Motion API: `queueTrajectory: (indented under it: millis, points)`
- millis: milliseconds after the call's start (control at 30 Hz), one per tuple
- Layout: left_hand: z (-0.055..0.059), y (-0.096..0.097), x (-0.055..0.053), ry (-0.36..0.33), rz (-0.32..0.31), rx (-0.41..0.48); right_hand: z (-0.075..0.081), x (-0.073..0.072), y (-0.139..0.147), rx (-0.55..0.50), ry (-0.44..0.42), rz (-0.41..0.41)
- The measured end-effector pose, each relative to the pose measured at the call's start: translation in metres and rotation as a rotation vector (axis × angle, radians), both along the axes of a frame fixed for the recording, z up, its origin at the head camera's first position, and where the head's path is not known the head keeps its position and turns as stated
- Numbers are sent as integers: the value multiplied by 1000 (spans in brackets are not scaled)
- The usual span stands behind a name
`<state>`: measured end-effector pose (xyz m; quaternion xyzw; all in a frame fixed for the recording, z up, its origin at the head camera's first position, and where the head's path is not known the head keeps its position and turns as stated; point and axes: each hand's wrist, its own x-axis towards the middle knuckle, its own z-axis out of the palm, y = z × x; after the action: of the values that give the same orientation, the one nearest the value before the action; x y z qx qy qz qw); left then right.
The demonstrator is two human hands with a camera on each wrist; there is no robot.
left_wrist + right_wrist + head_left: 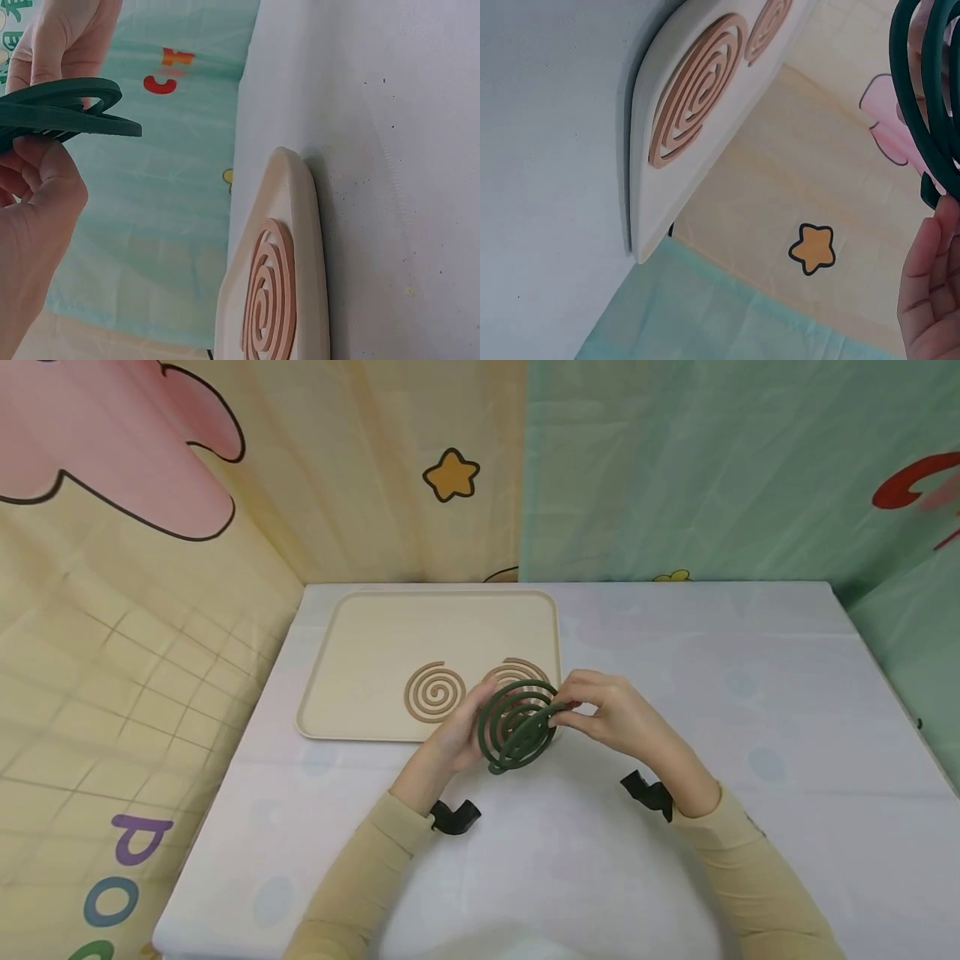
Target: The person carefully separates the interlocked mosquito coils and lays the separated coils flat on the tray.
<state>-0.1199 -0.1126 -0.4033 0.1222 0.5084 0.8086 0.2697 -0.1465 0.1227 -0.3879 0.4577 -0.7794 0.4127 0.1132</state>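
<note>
Between both hands, over the tray's front right corner, is a green mosquito coil (525, 731). Its rings cross at an angle, like two nested spirals partly pulled apart. My left hand (459, 733) grips its left side, with the thumb against the lower face in the left wrist view. On the other side, my right hand (615, 714) pinches a strand between thumb and fingertips. Two brown mosquito coils lie flat on the cream tray (375, 635): the left coil (436, 692) shows whole, while the right coil (517, 662) is partly hidden behind the green one.
The tray sits at the back left of a table (712, 668) covered with a pale cloth. Printed curtains (675, 468) hang behind and beside it. Black straps (455, 818) show at both wrists.
</note>
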Motion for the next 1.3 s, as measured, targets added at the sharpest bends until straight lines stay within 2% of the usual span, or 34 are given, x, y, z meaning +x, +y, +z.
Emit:
queueTrajectory:
  millis: [167, 400, 667, 933, 1167, 1300]
  points:
    - [-2, 0, 0, -52, -19, 47, -1, 1, -1, 0, 47, 9]
    - [-3, 2, 1, -3, -12, -3, 3, 5, -3, 63, 113, -34]
    - [-7, 5, 2, 26, 30, 4, 10, 6, -6, 156, 58, -91]
    - [-10, 4, 1, -55, 71, 40, 2, 2, -4, 54, 21, -35]
    - [-9, 6, 1, -50, 86, 57, -1, -2, -3, 9, 60, -11]
    - [-8, 6, 2, -53, 92, 69, -1, -3, -2, 14, 16, 4]
